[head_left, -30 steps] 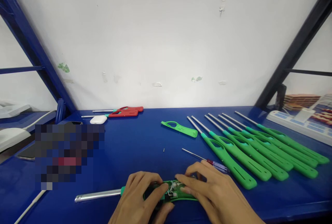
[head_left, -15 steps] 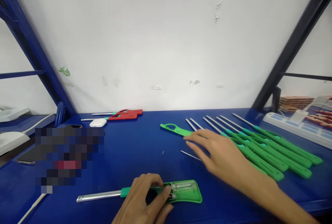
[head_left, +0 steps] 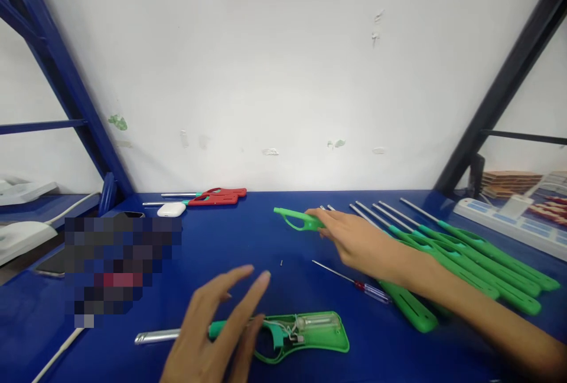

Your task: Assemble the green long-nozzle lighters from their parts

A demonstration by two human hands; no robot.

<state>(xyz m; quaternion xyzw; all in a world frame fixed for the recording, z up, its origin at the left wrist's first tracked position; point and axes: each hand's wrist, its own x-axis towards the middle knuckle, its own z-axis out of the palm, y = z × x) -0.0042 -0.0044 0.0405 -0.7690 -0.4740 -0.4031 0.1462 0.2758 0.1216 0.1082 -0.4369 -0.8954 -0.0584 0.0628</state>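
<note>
My right hand (head_left: 348, 232) grips a green lighter shell half (head_left: 303, 221) and holds it tilted above the blue table. Below it, my left hand (head_left: 217, 324) has its fingers spread over an opened green gas lighter (head_left: 325, 336). That lighter lies with its inside facing up, showing a clear fuel tank, a teal trigger and thin wires; its metal tube (head_left: 157, 336) points left. My left hand hides part of the tube's base. A screwdriver (head_left: 374, 292) with a clear and red handle rests beneath my right forearm. A tiny screw (head_left: 281, 263) lies mid-table.
Several assembled green lighters (head_left: 491, 262) lie in a row at the right, partly under my forearm. Red lighters (head_left: 217, 198) and a white earbud case (head_left: 171, 210) sit at the back left. A white power strip (head_left: 509, 223) borders the right side. The wall (head_left: 283, 75) stands behind.
My right hand has taken hold of the green shell half and lifted and turned it. My left hand has let go of the opened lighter and spread its fingers, shifting left.
</note>
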